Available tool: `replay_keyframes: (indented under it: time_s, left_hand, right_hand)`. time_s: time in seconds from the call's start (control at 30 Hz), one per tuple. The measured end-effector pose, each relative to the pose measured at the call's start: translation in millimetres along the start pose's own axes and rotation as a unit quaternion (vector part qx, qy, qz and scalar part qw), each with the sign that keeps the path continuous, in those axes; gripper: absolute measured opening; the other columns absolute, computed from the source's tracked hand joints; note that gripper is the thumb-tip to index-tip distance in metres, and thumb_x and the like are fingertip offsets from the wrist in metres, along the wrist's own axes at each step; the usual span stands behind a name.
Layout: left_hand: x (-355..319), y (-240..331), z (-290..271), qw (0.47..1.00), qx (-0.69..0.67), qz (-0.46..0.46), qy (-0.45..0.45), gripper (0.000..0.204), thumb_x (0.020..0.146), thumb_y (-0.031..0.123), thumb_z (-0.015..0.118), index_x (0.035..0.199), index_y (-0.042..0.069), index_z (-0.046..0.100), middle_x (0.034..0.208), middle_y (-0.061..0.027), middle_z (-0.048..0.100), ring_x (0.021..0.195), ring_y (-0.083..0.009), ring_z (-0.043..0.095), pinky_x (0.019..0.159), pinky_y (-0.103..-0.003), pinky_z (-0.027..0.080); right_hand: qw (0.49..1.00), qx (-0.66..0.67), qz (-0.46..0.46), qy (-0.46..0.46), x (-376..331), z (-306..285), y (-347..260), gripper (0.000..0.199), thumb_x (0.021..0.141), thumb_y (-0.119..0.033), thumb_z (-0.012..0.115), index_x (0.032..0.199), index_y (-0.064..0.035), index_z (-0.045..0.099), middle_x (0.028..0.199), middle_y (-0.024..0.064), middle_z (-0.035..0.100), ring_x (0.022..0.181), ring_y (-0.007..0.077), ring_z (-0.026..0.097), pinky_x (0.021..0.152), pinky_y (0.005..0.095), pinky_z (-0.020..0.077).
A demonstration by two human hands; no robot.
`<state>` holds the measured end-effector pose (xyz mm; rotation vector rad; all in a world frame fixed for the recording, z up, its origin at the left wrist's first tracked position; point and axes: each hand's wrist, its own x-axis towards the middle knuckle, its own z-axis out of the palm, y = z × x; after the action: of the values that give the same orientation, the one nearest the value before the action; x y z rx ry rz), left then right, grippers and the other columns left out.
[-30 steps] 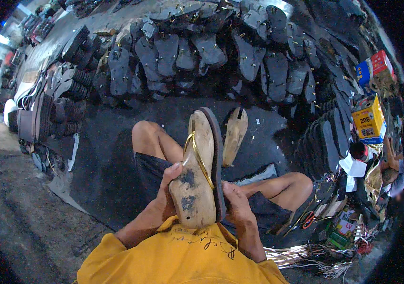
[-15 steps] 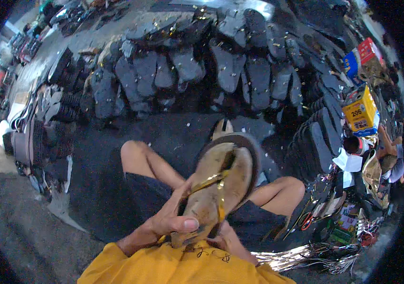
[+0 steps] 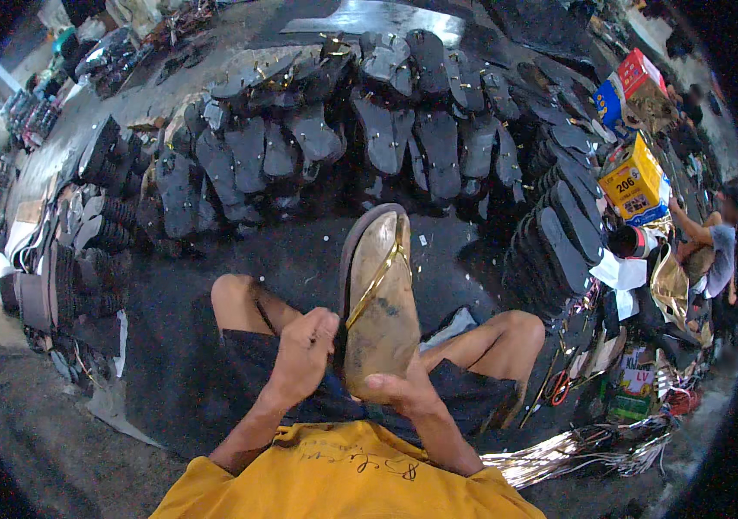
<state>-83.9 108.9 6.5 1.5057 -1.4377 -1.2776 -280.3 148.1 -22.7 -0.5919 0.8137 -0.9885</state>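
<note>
In front of my lap a sandal (image 3: 382, 294) stands with its toe end pointing away. It consists of a worn, tan foot-shaped last over a dark sole, with a thin gold strap running across from the toe slot. My right hand (image 3: 403, 394) grips its heel end, thumb lying on the last. Beside the sandal's left edge, my left hand (image 3: 302, 350) is closed, fingers pinched together close to the strap's side. Whatever those fingers hold is too small to make out. The strap's right side is mostly out of sight.
Rows of dark soles (image 3: 243, 156) curve round ahead, with stacked soles (image 3: 550, 246) at right. A yellow box (image 3: 637, 183), red-handled scissors (image 3: 556, 389) and a bundle of shiny strips (image 3: 550, 463) lie on the right. Another person (image 3: 715, 246) sits at far right.
The sandal has swung from a rightward tilt to nearly straight. My left hand has left its heel end for the left edge, and my right hand now grips the heel from the right.
</note>
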Motion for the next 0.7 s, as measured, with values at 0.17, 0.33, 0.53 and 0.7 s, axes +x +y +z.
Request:
replay_keyframes:
  time_s: [0.17, 0.33, 0.53, 0.7]
  left_hand:
    - [-13.1, -1.8, -12.7, 0.991, -0.010, 0.129, -0.038, 0.036, 0.114, 0.032, 0.055, 0.091, 0.005, 0.054, 0.076, -0.0003, 0.046, 0.070, -0.0122, 0.043, 0.063, -0.031, 0.039]
    - [-9.8, 9.4, -19.8, 0.964, -0.156, 0.167, -0.136, 0.032, 0.114, 0.030, 0.054, 0.096, 0.003, 0.055, 0.081, 0.0015, 0.054, 0.071, -0.0088, 0.049, 0.062, -0.028, 0.041]
    - [-16.8, -6.6, -1.6, 0.986, -0.080, 0.140, -0.042, 0.030, 0.114, 0.025, 0.054, 0.098, 0.000, 0.059, 0.081, -0.0033, 0.060, 0.079, -0.0112, 0.061, 0.072, -0.030, 0.052]
    - [0.9, -32.8, 21.6, 0.984, -0.109, 0.129, 0.057, 0.029, 0.112, 0.023, 0.059, 0.100, -0.002, 0.066, 0.086, -0.0015, 0.063, 0.080, -0.0098, 0.055, 0.085, -0.029, 0.053]
  right_hand:
    - [0.966, 0.109, 0.233, 0.004, -32.8, 0.9, -37.4, 0.105, 0.075, -0.049, 0.080, 0.159, -0.0010, 0.037, 0.148, 0.0181, 0.056, 0.137, 0.0358, 0.057, 0.116, 0.0496, 0.0479]
    - [0.960, 0.245, 0.137, 0.012, -31.9, 22.6, -43.8, 0.099, 0.078, -0.044, 0.077, 0.158, 0.0003, 0.039, 0.145, 0.0195, 0.059, 0.131, 0.0330, 0.062, 0.110, 0.0473, 0.0530]
    - [0.987, 0.144, 0.061, 0.036, -30.8, 24.5, -53.4, 0.099, 0.079, -0.032, 0.082, 0.161, -0.0004, 0.035, 0.148, 0.0189, 0.058, 0.135, 0.0329, 0.059, 0.114, 0.0477, 0.0491]
    - [0.986, -0.112, -0.121, 0.036, 16.2, 29.0, -28.4, 0.133, 0.079, -0.021, 0.089, 0.169, -0.0163, -0.009, 0.169, 0.0201, 0.023, 0.155, 0.0387, 0.033, 0.122, 0.0538, 0.0385]
